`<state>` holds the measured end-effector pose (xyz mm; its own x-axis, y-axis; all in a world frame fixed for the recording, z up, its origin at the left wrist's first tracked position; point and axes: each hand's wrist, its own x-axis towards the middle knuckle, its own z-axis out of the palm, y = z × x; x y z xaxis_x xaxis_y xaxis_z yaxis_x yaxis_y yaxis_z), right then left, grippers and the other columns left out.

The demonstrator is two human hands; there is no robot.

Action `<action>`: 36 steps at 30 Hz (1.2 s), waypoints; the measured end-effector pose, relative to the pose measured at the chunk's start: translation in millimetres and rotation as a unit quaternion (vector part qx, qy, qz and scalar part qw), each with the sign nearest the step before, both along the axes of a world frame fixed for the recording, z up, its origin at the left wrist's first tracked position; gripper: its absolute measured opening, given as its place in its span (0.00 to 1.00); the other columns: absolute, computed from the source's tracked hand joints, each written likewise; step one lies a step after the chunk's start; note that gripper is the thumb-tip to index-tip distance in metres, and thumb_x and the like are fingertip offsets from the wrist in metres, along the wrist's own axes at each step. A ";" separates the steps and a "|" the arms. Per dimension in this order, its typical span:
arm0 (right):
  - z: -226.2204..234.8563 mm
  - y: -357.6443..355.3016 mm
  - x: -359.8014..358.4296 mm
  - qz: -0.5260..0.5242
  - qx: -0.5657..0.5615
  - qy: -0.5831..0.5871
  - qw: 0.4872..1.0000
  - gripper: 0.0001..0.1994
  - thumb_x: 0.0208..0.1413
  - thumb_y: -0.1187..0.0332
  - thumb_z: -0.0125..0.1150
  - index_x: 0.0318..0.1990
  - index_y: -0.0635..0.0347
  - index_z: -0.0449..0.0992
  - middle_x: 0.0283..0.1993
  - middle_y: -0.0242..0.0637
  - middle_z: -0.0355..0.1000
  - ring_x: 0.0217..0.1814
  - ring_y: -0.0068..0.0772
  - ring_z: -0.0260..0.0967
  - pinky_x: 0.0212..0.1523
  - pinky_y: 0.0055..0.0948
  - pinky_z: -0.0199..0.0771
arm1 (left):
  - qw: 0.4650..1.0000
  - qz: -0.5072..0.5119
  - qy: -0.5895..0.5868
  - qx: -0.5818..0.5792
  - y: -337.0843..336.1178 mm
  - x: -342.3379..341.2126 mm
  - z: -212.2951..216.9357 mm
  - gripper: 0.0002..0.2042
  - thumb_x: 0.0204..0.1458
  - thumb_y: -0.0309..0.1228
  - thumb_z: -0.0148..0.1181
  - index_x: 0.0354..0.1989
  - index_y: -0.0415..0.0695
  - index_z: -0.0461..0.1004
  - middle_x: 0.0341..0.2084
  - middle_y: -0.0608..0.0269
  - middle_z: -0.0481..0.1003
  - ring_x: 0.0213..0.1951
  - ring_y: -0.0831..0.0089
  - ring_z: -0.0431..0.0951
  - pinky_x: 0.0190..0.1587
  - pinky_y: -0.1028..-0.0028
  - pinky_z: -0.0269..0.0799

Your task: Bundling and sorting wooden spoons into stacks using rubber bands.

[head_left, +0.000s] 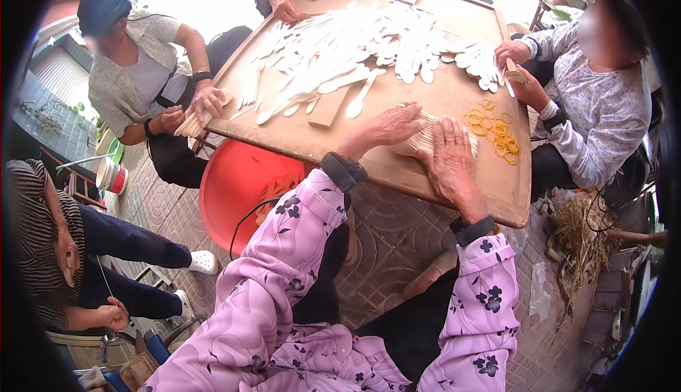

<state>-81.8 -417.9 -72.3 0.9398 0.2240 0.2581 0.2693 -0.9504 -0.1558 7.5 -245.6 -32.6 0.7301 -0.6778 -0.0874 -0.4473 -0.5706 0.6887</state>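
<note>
Pink sleeves (pixel 259 257) nearest me; table (pixel 511 204) edge under right wrist (pixel 471 210), bare board (pixel 454 88) beyond. Right hand (pixel 450 161) flat on wooden sticks (pixel 425 134); left hand (pixel 390 124) at their left end, grip I cannot tell.

There are four other people (pixel 152 65), one table (pixel 429 94), one red tub (pixel 225 183), many spoons (pixel 408 44).

Bucket (pixel 111 177): its white-and-red side is facing the view, any print on it showing too small to read.
Desk (pixel 496 197): its brown top is showing no readable writing.
Stick bundle (pixel 423 136): the pale pieces are bearing no legible mark.
Loose spoons (pixel 408 48): they are glaring too brightly for any lettering to be read.
Red tub (pixel 225 192): its wall is displaying no readable label.
</note>
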 end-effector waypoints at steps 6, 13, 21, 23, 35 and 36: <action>1.4 2.9 1.2 0.000 0.004 -0.002 1.000 0.34 0.59 0.48 0.45 0.64 0.67 0.54 0.67 0.51 0.50 0.71 0.49 0.43 0.70 0.46 0.38 | 0.985 -0.052 -0.143 0.079 11.0 -4.4 2.4 0.43 0.40 0.45 0.64 0.62 0.32 0.55 0.63 0.41 0.54 0.66 0.54 0.51 0.67 0.66 0.47; -5.3 -2.6 2.2 0.008 -0.012 -0.035 0.999 0.33 0.59 0.49 0.47 0.63 0.67 0.55 0.66 0.50 0.52 0.70 0.50 0.45 0.69 0.46 0.39 | 0.986 -0.101 -0.106 0.081 8.1 4.7 11.6 0.44 0.33 0.41 0.69 0.61 0.34 0.58 0.60 0.44 0.59 0.62 0.55 0.59 0.64 0.68 0.54; 1.9 -7.3 2.7 0.010 -0.020 -0.033 0.999 0.32 0.59 0.51 0.47 0.63 0.66 0.55 0.65 0.49 0.53 0.68 0.50 0.47 0.68 0.46 0.44 | 0.987 -0.114 -0.104 0.048 6.8 20.6 13.1 0.41 0.28 0.39 0.72 0.56 0.38 0.65 0.49 0.49 0.69 0.53 0.54 0.68 0.56 0.65 0.62; 5.9 -7.9 2.5 0.008 -0.013 -0.015 1.000 0.32 0.59 0.51 0.47 0.63 0.66 0.55 0.65 0.49 0.53 0.68 0.50 0.47 0.68 0.45 0.44 | 0.988 -0.110 -0.103 0.035 8.0 22.2 10.7 0.40 0.27 0.39 0.73 0.55 0.39 0.66 0.48 0.49 0.69 0.53 0.54 0.68 0.56 0.65 0.62; 4.8 -12.4 9.6 0.025 -0.055 0.027 0.998 0.34 0.61 0.49 0.43 0.66 0.65 0.50 0.67 0.49 0.50 0.70 0.49 0.44 0.69 0.42 0.40 | 0.989 -0.060 -0.132 0.043 11.1 15.8 2.0 0.36 0.26 0.41 0.73 0.51 0.48 0.71 0.45 0.57 0.72 0.52 0.58 0.69 0.53 0.62 0.64; 2.9 -11.4 10.3 0.014 -0.064 0.037 0.997 0.33 0.61 0.50 0.42 0.66 0.64 0.50 0.67 0.49 0.50 0.70 0.50 0.44 0.68 0.43 0.41 | 0.988 -0.057 -0.137 0.048 11.8 16.5 -1.7 0.35 0.27 0.41 0.73 0.51 0.49 0.72 0.45 0.58 0.72 0.52 0.58 0.69 0.53 0.62 0.65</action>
<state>-71.5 -429.3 -69.4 0.9478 0.2775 0.1568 0.2888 -0.9558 -0.0542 24.0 -233.8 -34.3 0.6544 -0.7554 0.0350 -0.6750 -0.5626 0.4774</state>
